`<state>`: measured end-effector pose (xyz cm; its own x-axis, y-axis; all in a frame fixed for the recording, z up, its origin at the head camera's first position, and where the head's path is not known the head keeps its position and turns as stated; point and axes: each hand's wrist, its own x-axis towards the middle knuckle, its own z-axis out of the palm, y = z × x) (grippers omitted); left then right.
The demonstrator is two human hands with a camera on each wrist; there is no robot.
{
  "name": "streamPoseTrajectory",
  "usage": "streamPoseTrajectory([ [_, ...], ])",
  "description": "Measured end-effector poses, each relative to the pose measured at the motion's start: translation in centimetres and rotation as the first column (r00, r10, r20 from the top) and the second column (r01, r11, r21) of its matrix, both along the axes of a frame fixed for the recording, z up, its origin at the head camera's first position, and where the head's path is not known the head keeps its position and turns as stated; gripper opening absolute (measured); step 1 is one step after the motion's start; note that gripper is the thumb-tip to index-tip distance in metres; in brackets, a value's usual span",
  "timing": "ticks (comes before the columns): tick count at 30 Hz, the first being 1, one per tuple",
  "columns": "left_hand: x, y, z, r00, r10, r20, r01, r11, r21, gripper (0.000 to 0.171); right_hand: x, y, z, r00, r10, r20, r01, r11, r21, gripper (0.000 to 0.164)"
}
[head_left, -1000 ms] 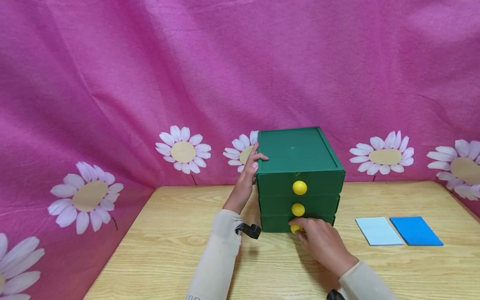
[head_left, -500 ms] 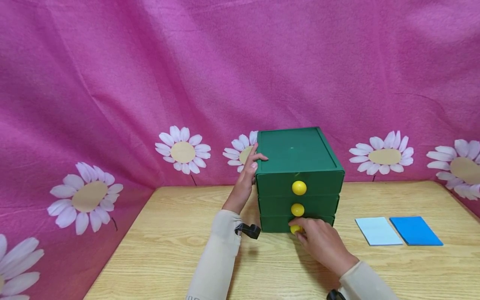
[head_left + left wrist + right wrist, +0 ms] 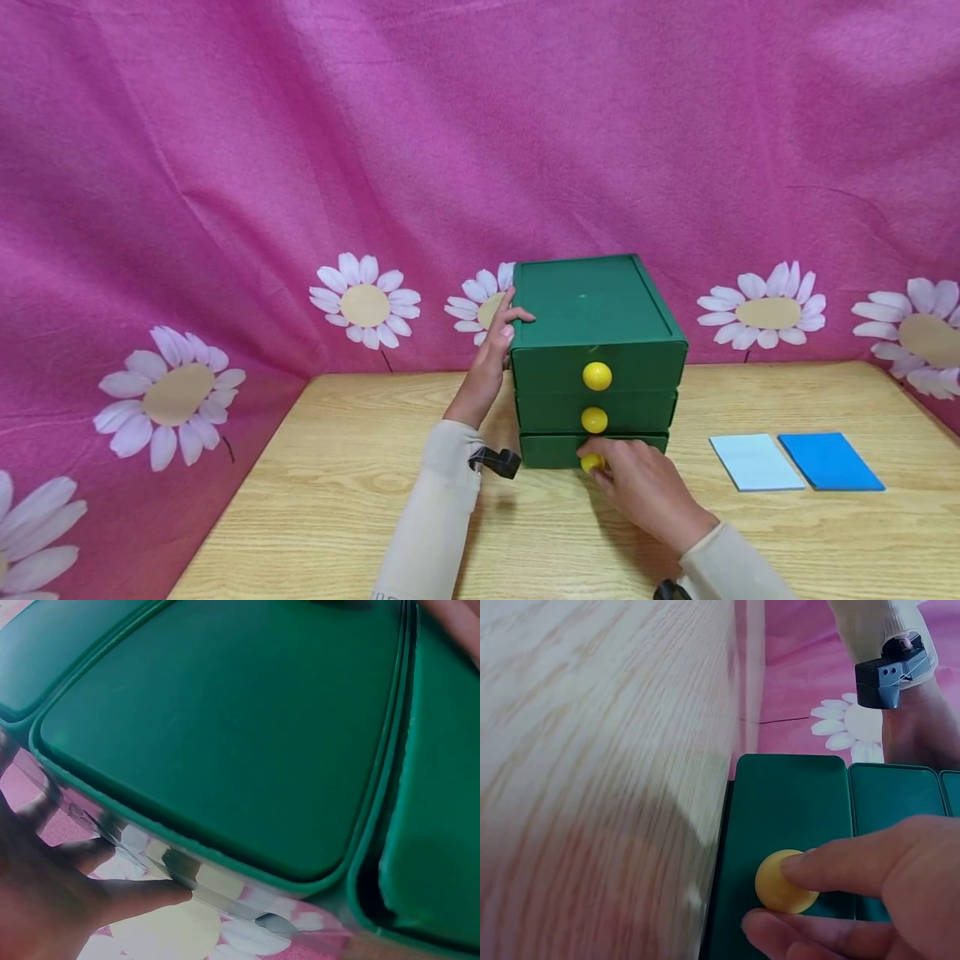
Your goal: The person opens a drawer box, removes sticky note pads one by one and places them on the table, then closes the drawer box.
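A green three-drawer box (image 3: 592, 300) with round yellow knobs stands on the table. My left hand (image 3: 491, 358) rests against its left side, fingers spread, with one fingertip over the top edge. In the left wrist view, the fingers (image 3: 142, 896) lie along the box's clear side wall. My right hand (image 3: 645, 483) pinches the bottom drawer's yellow knob (image 3: 776, 885) between thumb and finger. The bottom drawer (image 3: 795, 795) stands slightly forward of the drawer above it, with a narrow dark gap along its top.
To the right of the box, a light blue pad (image 3: 757, 462) and a darker blue pad (image 3: 831, 462) lie side by side on the wooden table (image 3: 337, 483). Behind the table hangs a pink cloth (image 3: 480, 150) printed with white daisies.
The bottom drawer has slid slightly forward, with the right hand still on its knob. The left hand keeps its place against the box.
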<state>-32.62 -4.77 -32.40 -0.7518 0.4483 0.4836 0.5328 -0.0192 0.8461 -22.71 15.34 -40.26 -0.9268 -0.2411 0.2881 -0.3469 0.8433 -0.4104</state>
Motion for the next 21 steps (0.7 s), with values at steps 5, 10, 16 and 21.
streamPoseTrajectory([
  [5, 0.0, -0.1, 0.1, 1.000, 0.003, -0.008, -0.003, 1.000, -0.009, 0.038, 0.2, 0.0, 0.1, 1.000, 0.004, 0.011, -0.004, 1.000, -0.005, 0.017],
  [10, 0.0, -0.1, 0.2, 1.000, 0.005, -0.010, -0.005, 1.000, -0.008, 0.037, 0.3, -0.2, 0.3, 1.000, -0.001, 0.020, 0.001, 1.000, -0.011, 0.017],
  [16, -0.1, 0.0, 0.0, 1.000, 0.004, -0.007, -0.004, 1.000, -0.004, 0.038, 0.6, -0.2, 0.3, 0.999, -0.010, 0.043, 0.010, 1.000, -0.005, 0.017],
  [21, -0.1, 0.0, -0.1, 1.000, 0.001, -0.003, -0.001, 1.000, 0.009, 0.038, 1.2, -0.3, 0.1, 1.000, -0.013, 0.028, 0.013, 1.000, 0.008, 0.018],
])
